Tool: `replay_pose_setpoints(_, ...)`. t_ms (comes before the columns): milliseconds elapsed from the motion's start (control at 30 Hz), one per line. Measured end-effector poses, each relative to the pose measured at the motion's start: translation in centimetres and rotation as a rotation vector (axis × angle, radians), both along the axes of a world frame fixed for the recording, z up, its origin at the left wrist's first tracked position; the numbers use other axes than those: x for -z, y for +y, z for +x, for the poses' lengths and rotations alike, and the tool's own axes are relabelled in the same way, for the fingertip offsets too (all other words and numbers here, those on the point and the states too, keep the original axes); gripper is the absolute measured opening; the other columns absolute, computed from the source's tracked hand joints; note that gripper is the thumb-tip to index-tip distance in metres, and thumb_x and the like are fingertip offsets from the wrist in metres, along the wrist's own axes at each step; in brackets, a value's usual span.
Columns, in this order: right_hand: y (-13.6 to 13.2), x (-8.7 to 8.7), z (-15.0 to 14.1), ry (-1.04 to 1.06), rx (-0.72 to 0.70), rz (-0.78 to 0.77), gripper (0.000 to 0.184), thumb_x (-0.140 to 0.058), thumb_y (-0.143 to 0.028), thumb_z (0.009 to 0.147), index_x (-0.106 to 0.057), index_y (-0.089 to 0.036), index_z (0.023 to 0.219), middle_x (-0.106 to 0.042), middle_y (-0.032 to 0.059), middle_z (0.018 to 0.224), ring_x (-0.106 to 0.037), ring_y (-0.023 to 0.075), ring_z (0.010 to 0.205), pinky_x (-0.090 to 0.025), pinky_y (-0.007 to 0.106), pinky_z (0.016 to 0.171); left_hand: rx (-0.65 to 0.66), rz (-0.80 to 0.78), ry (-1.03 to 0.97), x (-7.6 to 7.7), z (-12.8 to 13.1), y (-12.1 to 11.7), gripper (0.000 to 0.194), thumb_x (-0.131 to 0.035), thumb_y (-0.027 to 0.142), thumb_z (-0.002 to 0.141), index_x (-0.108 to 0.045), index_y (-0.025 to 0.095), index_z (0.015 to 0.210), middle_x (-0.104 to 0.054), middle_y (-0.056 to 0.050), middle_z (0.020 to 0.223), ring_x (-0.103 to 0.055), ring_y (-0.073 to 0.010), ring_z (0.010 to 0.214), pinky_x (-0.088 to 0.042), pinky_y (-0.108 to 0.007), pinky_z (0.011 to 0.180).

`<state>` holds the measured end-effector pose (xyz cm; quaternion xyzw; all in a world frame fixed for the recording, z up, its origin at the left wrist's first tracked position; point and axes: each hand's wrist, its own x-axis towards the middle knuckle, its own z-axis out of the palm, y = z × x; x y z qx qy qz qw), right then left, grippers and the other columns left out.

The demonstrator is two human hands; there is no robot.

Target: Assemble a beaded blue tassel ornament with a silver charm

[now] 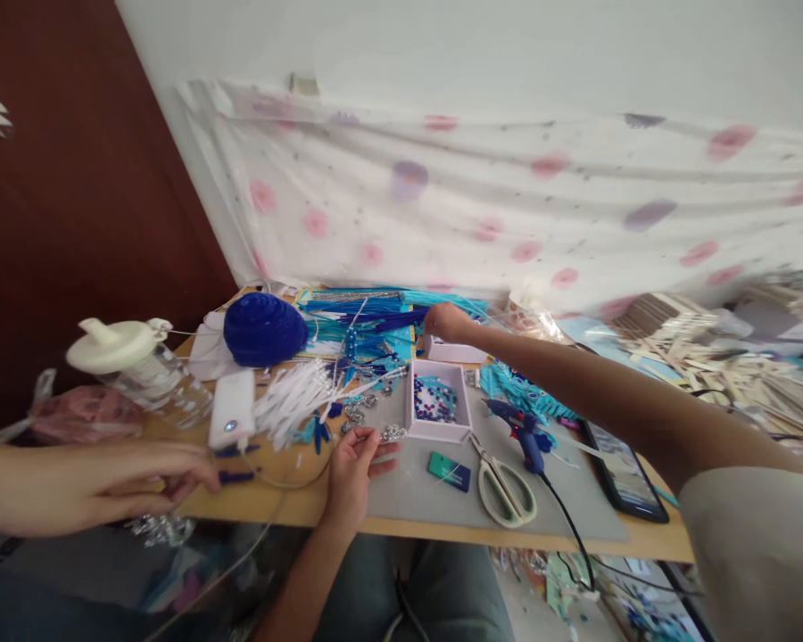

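Observation:
My left hand (353, 473) is at the table's front edge, thumb and fingers closing on a small silver tinsel piece (393, 433). My right hand (448, 321) reaches across to the back, fingers curled down above a white box part (456, 349). It meets the end of a bundle of dark blue pipe cleaners (392, 318); whatever its fingers grip is hidden. Between my hands stands a white box (440, 433) with blue and red beads (434, 399). More silver tinsel pieces (356, 413) lie beyond my left hand.
A co-worker's hand (153, 481) is at left, near silver tinsel (164, 530). Scissors (505, 490), a corded glue gun (522, 432) and a phone (625, 473) lie at right. A blue dome (264, 330), white strips (294, 401), a power bank (233, 410) and a bottle (153, 374) stand left.

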<state>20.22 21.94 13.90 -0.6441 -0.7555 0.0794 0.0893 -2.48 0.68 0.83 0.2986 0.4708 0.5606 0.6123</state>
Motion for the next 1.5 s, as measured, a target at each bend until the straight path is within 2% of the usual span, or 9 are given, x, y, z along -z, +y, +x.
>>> replay_pose_setpoints(167,-0.5,-5.8,2.4,0.279,0.148,0.179,0.013,-0.068,-0.018,0.089,-0.075,-0.007,0.085,-0.079,0.0177,0.090,-0.075,0.0240,0.088,-0.056,0.032,0.079,0.017,-0.005,0.002,-0.5,0.0,-0.1,0.037,-0.088,0.045,0.065,-0.064,0.029,0.088,-0.074,-0.005,0.079,-0.077,-0.0368,0.092,-0.066,-0.044,0.067)
replay_pose_setpoints(300,-2.5,-11.0,3.7,0.501,0.156,0.291,0.017,-0.064,-0.022,0.095,-0.069,-0.009,0.085,-0.079,0.0184,0.092,-0.075,0.0172,0.078,-0.059,0.028,0.071,0.025,0.047,0.047,-1.1,0.1,-0.1,0.035,-0.086,0.047,0.065,-0.067,0.033,0.090,-0.075,-0.004,0.079,-0.077,-0.0395,0.092,-0.066,-0.052,0.068)
replay_pose_setpoints(500,-8.2,-17.8,3.0,0.841,0.008,0.386,0.023,-0.080,-0.026,0.085,-0.066,-0.011,0.076,-0.076,0.0130,0.081,-0.074,0.0172,0.071,-0.057,0.027,0.061,-0.016,0.101,0.090,-2.5,0.1,-0.3,0.036,-0.087,0.053,0.062,-0.067,0.033,0.085,-0.075,-0.002,0.073,-0.078,-0.0395,0.085,-0.065,-0.051,0.064)
replay_pose_setpoints(633,-13.2,-19.9,1.1,0.816,-0.105,0.363,0.028,-0.082,-0.034,0.081,-0.068,-0.011,0.076,-0.074,0.0080,0.074,-0.074,0.0170,0.070,-0.055,0.024,0.057,-0.052,0.106,0.085,-3.7,-0.8,0.2,0.041,-0.089,0.053,0.059,-0.065,0.032,0.085,-0.075,-0.001,0.074,-0.077,-0.0378,0.087,-0.065,-0.046,0.063)
replay_pose_setpoints(867,-21.2,-18.7,-3.3,0.756,-0.264,0.163,0.031,-0.082,-0.044,0.079,-0.071,-0.016,0.070,-0.070,0.0028,0.064,-0.066,0.0113,0.054,-0.048,0.022,0.046,-0.078,0.160,-0.015,-9.3,-1.8,0.9,0.039,-0.090,0.046,0.066,-0.062,0.025,0.083,-0.074,-0.003,0.080,-0.076,-0.0336,0.095,-0.064,-0.038,0.069)
replay_pose_setpoints(967,-22.5,-16.5,-4.8,0.764,-0.306,0.030,0.032,-0.081,-0.048,0.079,-0.072,-0.019,0.070,-0.069,0.0014,0.060,-0.061,0.0107,0.050,-0.044,0.022,0.043,0.027,0.227,-0.054,-12.1,-0.7,0.4,0.033,-0.087,0.042,0.073,-0.064,0.022,0.087,-0.075,-0.004,0.082,-0.076,-0.0315,0.094,-0.064,-0.037,0.071)
replay_pose_setpoints(1100,-22.1,-13.2,-6.1,0.785,-0.293,-0.035,0.029,-0.079,-0.046,0.079,-0.071,-0.020,0.069,-0.065,-0.0005,0.056,-0.059,0.0115,0.050,-0.044,0.024,0.045,0.139,0.269,-0.075,-14.4,1.2,-0.5,0.042,-0.090,0.046,0.066,-0.065,0.019,0.086,-0.075,-0.006,0.080,-0.078,-0.0315,0.087,-0.064,-0.036,0.068)
replay_pose_setpoints(1233,-20.8,-11.4,-6.5,0.800,-0.239,-0.011,0.024,-0.076,-0.040,0.080,-0.069,-0.019,0.070,-0.067,0.0000,0.059,-0.061,0.0125,0.054,-0.047,0.025,0.051,0.195,0.242,-0.100,-14.9,2.1,-1.0,0.043,-0.090,0.046,0.066,-0.063,0.019,0.084,-0.075,-0.005,0.077,-0.079,-0.0302,0.081,-0.064,-0.034,0.063)
replay_pose_setpoints(1500,-16.6,-8.5,-6.1,0.865,-0.119,0.001,0.017,-0.073,-0.031,0.081,-0.068,-0.019,0.071,-0.066,0.0007,0.058,-0.061,0.0138,0.054,-0.052,0.029,0.059,0.175,0.243,-0.087,-13.4,1.9,0.0,0.038,-0.089,0.041,0.067,-0.061,0.019,0.082,-0.075,-0.004,0.073,-0.079,-0.0293,0.073,-0.063,-0.036,0.064)
